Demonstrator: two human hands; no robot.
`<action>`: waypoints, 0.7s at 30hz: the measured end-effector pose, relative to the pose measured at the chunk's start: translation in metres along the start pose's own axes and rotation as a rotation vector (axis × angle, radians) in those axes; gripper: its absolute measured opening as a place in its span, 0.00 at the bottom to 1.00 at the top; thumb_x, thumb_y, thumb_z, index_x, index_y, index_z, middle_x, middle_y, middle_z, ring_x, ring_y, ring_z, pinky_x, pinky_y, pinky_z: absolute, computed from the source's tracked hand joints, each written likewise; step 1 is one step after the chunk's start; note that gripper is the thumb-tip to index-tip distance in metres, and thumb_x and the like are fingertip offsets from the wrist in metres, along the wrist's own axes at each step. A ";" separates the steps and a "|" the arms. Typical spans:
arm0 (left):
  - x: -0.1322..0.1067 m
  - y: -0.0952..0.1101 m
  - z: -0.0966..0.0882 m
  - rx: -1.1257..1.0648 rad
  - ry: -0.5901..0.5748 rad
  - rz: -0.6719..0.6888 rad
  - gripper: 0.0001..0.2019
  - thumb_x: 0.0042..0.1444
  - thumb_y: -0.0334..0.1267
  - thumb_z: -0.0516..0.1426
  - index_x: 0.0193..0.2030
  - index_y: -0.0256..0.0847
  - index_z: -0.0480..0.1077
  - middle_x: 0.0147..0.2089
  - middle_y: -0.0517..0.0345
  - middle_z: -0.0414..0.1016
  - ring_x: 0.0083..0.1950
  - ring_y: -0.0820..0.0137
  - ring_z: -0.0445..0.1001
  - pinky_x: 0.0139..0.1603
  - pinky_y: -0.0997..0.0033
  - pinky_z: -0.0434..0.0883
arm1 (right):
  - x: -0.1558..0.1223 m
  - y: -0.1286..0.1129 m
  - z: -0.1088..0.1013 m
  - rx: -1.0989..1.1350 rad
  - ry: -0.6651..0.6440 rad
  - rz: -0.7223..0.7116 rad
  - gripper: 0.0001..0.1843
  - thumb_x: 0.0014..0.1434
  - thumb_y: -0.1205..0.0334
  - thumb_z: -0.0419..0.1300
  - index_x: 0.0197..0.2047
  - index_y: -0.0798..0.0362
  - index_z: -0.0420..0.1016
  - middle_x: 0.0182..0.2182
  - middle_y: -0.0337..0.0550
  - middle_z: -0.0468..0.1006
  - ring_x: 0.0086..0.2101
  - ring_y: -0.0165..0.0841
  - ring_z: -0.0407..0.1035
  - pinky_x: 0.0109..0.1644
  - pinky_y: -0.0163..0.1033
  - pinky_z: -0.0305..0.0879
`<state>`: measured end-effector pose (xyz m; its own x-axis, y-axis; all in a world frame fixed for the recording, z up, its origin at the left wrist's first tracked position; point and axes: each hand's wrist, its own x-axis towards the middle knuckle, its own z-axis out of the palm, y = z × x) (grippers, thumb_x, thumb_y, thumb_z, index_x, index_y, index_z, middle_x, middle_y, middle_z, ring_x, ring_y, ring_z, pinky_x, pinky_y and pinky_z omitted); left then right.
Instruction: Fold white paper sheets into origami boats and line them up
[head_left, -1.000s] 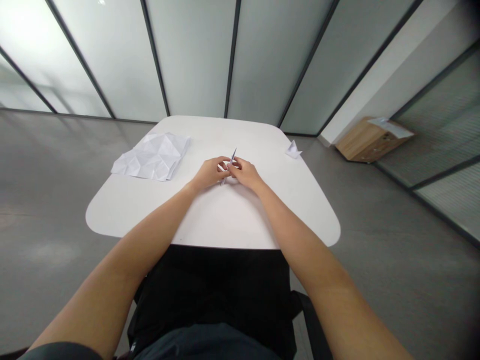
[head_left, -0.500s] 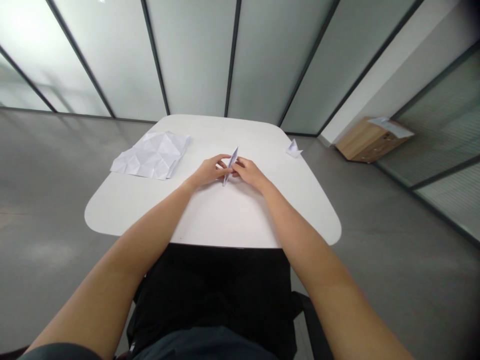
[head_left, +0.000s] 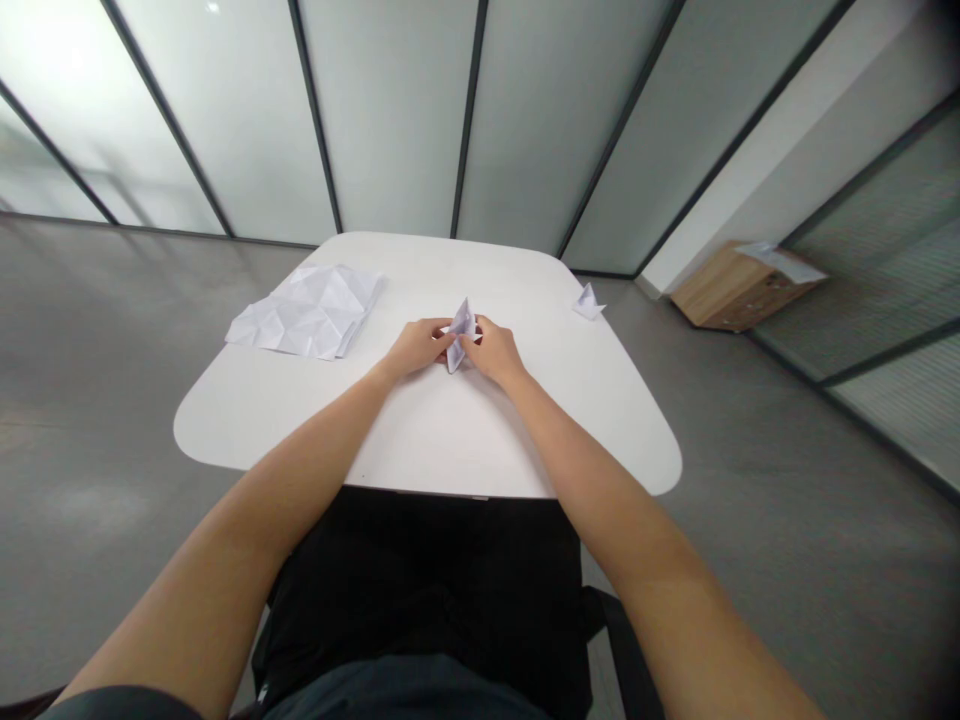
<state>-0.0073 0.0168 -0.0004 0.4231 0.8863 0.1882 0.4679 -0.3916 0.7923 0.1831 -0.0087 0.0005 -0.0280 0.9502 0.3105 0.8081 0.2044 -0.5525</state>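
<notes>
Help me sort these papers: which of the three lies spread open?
The creased sheet at the table's far left. The piece pinched by left hand and right hand and the tiny one near the right edge are folded to points.

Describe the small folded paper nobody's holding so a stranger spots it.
Start at the white table. At its far right edge sits the small folded paper. Unlike the big creased sheet at left and the held piece, it lies alone, untouched.

1. The folded paper piece (head_left: 461, 335) is thin white paper, sharply creased.
2. The crumpled sheet (head_left: 307, 312) is matt, wrinkled paper.
3. The table (head_left: 450, 430) is smooth, matt white.
4. The box (head_left: 731, 285) looks like wood.
</notes>
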 end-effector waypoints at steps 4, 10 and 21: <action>0.000 -0.001 0.003 -0.013 0.000 0.012 0.21 0.69 0.44 0.59 0.65 0.44 0.77 0.44 0.57 0.87 0.36 0.66 0.86 0.44 0.71 0.79 | -0.001 -0.003 0.006 -0.019 0.015 0.046 0.20 0.67 0.57 0.62 0.61 0.51 0.77 0.51 0.52 0.86 0.47 0.44 0.81 0.55 0.46 0.75; 0.000 0.003 0.000 0.164 0.068 0.050 0.19 0.68 0.43 0.59 0.63 0.45 0.79 0.35 0.61 0.86 0.36 0.65 0.85 0.52 0.67 0.78 | 0.002 -0.002 0.002 -0.074 0.040 0.047 0.18 0.65 0.64 0.57 0.56 0.50 0.79 0.47 0.49 0.87 0.47 0.44 0.80 0.53 0.44 0.74; 0.000 0.006 0.006 0.129 0.034 0.043 0.23 0.71 0.48 0.58 0.68 0.44 0.75 0.34 0.61 0.85 0.32 0.67 0.84 0.49 0.70 0.77 | 0.002 -0.005 0.005 -0.178 0.084 0.103 0.21 0.64 0.66 0.58 0.59 0.51 0.78 0.43 0.53 0.86 0.44 0.48 0.79 0.48 0.44 0.71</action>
<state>0.0001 0.0133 0.0013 0.4189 0.8753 0.2417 0.5471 -0.4558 0.7021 0.1762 -0.0062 0.0003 0.1035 0.9395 0.3266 0.8955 0.0548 -0.4416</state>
